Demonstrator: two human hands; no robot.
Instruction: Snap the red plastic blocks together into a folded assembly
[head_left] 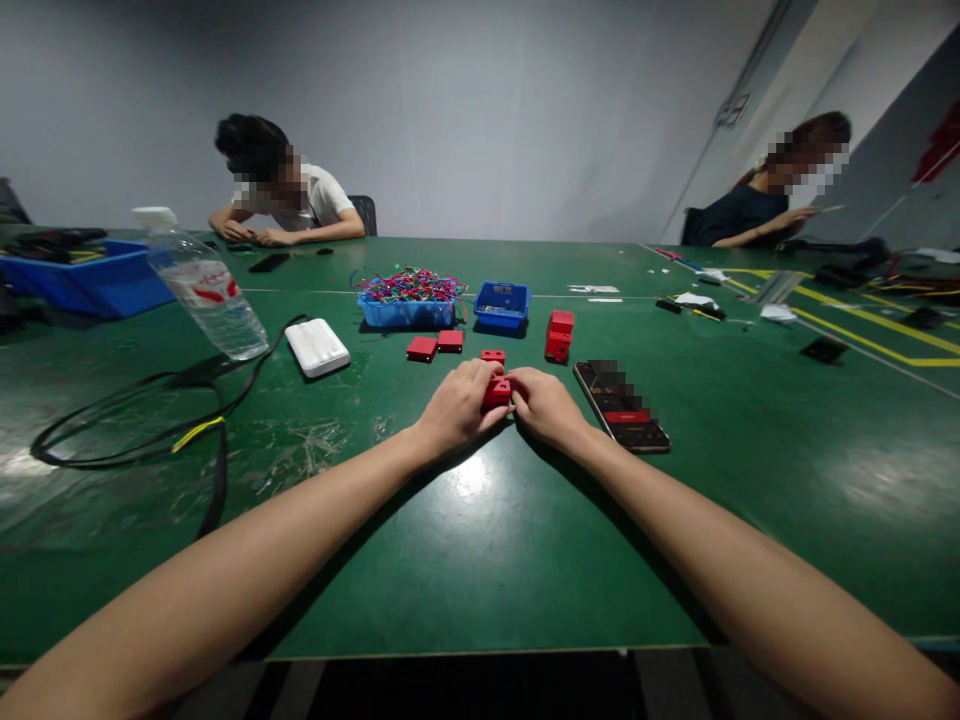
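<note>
Hands meet at table centre over one small red plastic block (496,392); left hand (459,405) and right hand (546,405) both pinch it from opposite sides, fingers curled, block resting on or just above the green table top (480,560) — cannot tell which

Around it: another small red block (493,356) just beyond the knuckles; two flat red pieces (436,345) further back left; a stack of red blocks (559,335) back right. Blue plastic tray of coloured wires (409,298) and smaller blue bin (502,304) behind those. Black smartphone (621,405) lies just beside the right hand. White rectangular power bank (317,347), clear water bottle (202,285) lying tilted, black cable loop (150,420) to the left. Two other people sit at the far edge, hands on their own work

Judgement on doing this well: keep wrists planted on the table for steadiness, grip with fingertips only so the seam stays visible, press squarely rather than twisting. Right elbow room is tight against the phone; a slip could nudge it. Detail of the block's mating faces is hidden by the fingers
</note>
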